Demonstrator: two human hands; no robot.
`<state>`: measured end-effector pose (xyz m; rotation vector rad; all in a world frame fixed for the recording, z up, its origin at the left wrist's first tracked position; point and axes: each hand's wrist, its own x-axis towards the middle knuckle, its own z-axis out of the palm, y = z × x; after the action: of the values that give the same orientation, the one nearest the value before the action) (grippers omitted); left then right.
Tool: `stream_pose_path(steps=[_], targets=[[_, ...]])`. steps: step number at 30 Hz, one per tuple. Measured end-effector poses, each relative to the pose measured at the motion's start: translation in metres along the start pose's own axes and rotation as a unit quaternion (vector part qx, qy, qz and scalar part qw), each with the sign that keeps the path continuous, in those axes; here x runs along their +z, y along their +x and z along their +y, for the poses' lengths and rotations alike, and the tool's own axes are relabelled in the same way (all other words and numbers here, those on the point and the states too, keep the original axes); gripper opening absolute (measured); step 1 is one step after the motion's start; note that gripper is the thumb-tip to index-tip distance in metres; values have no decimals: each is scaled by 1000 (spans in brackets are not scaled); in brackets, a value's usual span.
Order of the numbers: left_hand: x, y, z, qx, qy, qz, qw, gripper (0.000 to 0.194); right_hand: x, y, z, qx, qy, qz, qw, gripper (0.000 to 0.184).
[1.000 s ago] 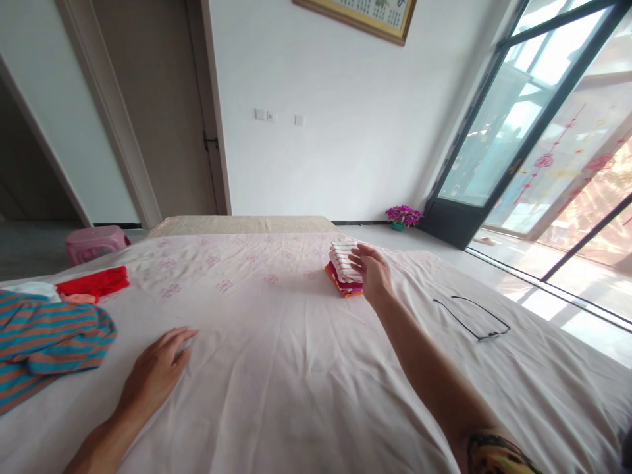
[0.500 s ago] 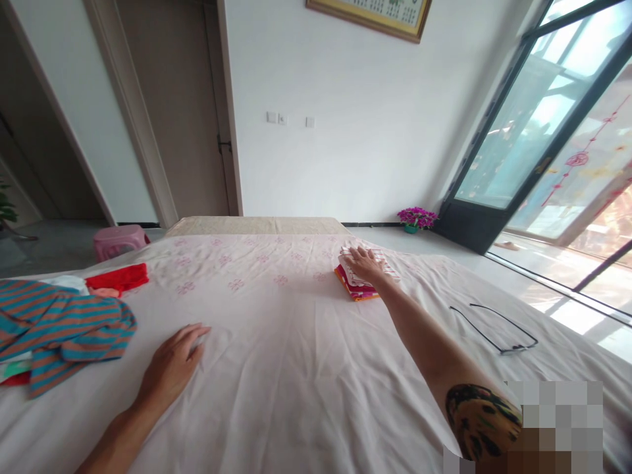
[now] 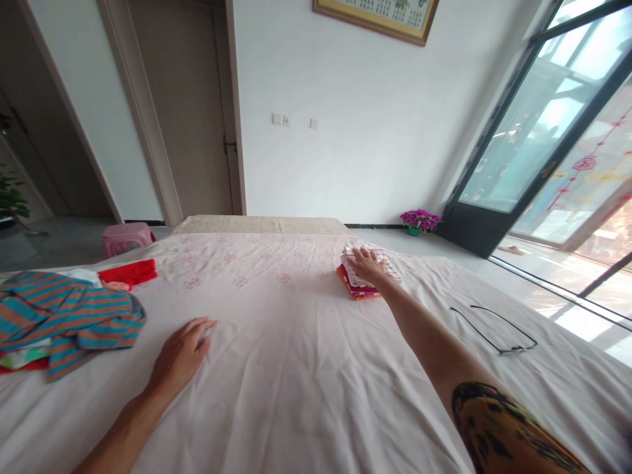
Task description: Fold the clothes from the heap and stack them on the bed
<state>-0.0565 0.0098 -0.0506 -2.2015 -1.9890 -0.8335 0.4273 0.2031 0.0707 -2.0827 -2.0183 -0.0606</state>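
Observation:
Palm down, my right hand [image 3: 369,264] lies flat with its fingers spread on top of a small stack of folded cloths [image 3: 355,282]. The top cloth is white with red lines; red, pink and orange layers show beneath it. My left hand [image 3: 182,349] rests on the pale floral sheet [image 3: 276,342], fingers stretched out and nothing held. Left of it is a loose heap with a blue-and-orange striped garment [image 3: 93,322] on top. A red cloth [image 3: 131,271] sits at the heap's far side.
Eyeglasses [image 3: 498,332] lie unfolded on the sheet to the right of my right forearm. Beyond the far left edge stands a pink stool [image 3: 128,238]. Purple flowers in a green pot [image 3: 413,230] are on the floor near the glass door [image 3: 513,145].
The camera view has shifted slightly, so the whole scene sits a little further right. Both hands stay where they were, the right one still on the stack.

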Motion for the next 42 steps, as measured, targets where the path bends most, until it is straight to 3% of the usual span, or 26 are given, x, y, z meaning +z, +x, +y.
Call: stream_pose_path(steps=[3, 6, 9, 11, 16, 20, 30, 42], targets=[[1, 0, -1, 4, -1, 1, 1000, 37, -10, -11, -22, -20, 12, 99, 995, 48], [1, 0, -1, 7, 0, 2, 1000, 37, -9, -33, -53, -133, 31, 185, 973, 41], [0, 0, 0, 7, 0, 4, 1000, 38, 7, -61, -86, -252, 43, 146, 956, 40], [-1, -1, 2, 6, -1, 5, 1000, 38, 25, -77, -104, -279, 41, 90, 955, 39], [-5, -1, 6, 0, -8, 8, 1000, 37, 79, -94, -127, -197, 46, -51, 978, 49], [-7, -1, 9, -1, -19, 7, 1000, 37, 100, -92, -130, -172, 42, -73, 982, 51], [-7, -1, 11, 5, -28, 20, 999, 36, 101, -96, -125, -202, 44, -29, 978, 47], [-6, 0, 7, -8, -27, 2, 1000, 38, 89, -104, -127, -215, 53, -23, 975, 45]])
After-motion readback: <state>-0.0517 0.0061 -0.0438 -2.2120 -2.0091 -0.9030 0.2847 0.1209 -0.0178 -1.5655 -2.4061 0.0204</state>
